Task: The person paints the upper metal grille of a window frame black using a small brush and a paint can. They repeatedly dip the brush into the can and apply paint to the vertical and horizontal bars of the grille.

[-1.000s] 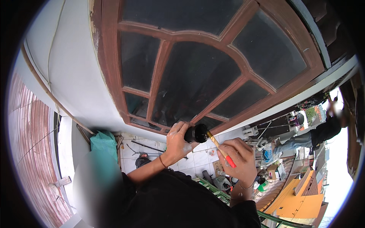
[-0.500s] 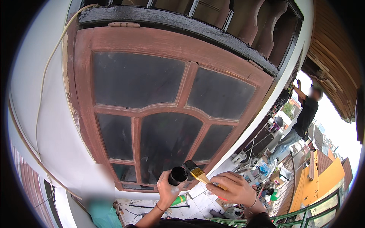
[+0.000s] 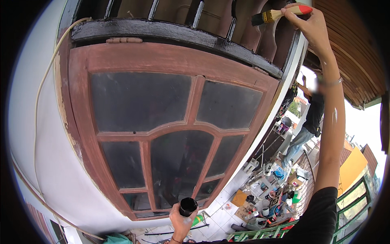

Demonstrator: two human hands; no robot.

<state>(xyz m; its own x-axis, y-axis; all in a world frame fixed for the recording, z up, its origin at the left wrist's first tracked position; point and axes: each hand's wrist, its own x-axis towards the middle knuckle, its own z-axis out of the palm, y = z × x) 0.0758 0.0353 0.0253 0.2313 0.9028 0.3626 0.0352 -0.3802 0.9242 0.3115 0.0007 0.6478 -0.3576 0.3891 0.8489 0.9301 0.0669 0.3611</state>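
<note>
- I have the right hand clamped round the paintbrush, its bristles left of the grip.
- The left hand wraps the black cup, low before the door; its far fingers seem hidden.

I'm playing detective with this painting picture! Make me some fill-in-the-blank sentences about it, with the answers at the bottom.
1. The right hand holds a paintbrush whose bristles point toward the picture's ____ side.
2. The left hand holds a small cup whose colour is ____.
3. The handle end farthest from the bristles is coloured ____.
4. The wooden frame around the dark glass panes is reddish-____.

Missing words: left; black; red; brown.
</note>
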